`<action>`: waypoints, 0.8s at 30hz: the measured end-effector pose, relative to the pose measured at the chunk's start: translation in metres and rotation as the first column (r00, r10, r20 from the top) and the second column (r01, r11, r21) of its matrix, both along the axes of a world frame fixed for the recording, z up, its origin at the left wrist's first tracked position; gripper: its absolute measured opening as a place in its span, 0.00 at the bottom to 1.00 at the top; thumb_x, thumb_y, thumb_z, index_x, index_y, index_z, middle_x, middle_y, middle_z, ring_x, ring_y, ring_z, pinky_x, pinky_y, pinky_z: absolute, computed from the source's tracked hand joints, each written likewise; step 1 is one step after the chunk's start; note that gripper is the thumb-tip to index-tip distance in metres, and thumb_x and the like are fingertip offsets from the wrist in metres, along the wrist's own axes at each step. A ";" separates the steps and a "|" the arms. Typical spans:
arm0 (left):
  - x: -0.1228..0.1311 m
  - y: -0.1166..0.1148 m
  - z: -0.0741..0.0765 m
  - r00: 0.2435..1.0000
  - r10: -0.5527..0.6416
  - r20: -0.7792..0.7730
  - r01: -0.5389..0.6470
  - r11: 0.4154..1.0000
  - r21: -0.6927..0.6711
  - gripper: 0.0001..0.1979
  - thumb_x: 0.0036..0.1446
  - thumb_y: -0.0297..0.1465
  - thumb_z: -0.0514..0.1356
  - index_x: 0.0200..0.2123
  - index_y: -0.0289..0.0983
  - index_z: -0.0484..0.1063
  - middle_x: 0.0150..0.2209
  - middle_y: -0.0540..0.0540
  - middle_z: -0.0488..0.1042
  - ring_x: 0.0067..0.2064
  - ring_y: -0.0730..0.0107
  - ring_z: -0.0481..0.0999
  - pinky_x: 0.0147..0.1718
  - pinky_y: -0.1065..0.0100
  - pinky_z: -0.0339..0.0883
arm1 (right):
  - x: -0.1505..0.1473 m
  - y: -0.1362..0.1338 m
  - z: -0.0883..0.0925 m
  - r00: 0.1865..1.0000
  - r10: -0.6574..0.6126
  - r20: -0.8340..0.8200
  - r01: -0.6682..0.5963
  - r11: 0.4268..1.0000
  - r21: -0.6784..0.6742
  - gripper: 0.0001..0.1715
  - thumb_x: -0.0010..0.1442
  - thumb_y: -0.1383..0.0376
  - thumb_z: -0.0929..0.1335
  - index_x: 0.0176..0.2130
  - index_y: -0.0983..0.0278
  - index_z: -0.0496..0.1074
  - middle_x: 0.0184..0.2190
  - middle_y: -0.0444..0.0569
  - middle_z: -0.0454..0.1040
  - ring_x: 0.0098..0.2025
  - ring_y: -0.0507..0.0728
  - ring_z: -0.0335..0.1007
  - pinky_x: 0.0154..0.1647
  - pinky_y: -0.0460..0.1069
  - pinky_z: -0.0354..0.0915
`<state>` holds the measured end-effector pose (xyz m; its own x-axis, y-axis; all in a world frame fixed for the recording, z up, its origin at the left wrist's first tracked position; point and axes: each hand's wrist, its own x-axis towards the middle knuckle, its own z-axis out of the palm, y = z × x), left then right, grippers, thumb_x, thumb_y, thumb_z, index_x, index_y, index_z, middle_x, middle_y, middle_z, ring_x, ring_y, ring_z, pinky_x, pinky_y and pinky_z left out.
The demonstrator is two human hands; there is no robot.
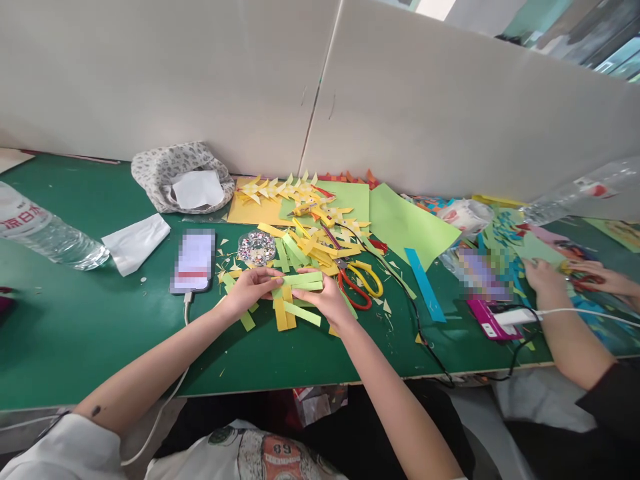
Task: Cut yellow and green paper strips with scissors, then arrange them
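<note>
Between my hands is a small weave of green and yellow paper strips (287, 316), held just above the green table. My left hand (254, 288) pinches its left side, with the thumb on top. My right hand (329, 300) grips the right side, where light green strips stick out past the fingers. Loose yellow and green paper strips (320, 248) lie heaped just beyond my hands. Scissors (357, 280) with red and yellow handles rest to the right of my right hand. A yellow glue gun (313, 212) lies on the heap, its black cord running right.
To the left are a charging phone (193, 261), white paper (136, 243), a water bottle (47, 230) and a cloth bag (183, 177). Green sheets (413, 227) and a blue strip (425, 285) lie right. A co-worker's hands (543, 277) hold scissors beside a pink power strip (493, 321).
</note>
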<state>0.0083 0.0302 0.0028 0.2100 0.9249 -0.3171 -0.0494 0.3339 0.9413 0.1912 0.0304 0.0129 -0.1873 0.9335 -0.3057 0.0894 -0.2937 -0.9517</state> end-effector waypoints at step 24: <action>-0.006 0.004 -0.004 1.000 0.000 0.027 0.000 1.000 0.019 0.13 0.45 0.35 0.63 0.35 0.39 0.67 0.18 0.57 0.62 0.22 0.79 0.66 0.27 0.74 0.68 | 0.019 0.007 0.017 0.991 0.133 0.027 -0.124 0.968 -0.219 0.43 0.46 0.51 0.69 0.56 0.61 0.54 0.41 0.52 0.74 0.42 0.61 0.71 0.37 0.53 0.68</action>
<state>0.0021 0.0342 -0.0013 0.2184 0.9306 -0.2939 -0.0749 0.3163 0.9457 0.2100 0.0373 0.0299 -0.2842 0.8134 -0.5075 0.1774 -0.4756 -0.8616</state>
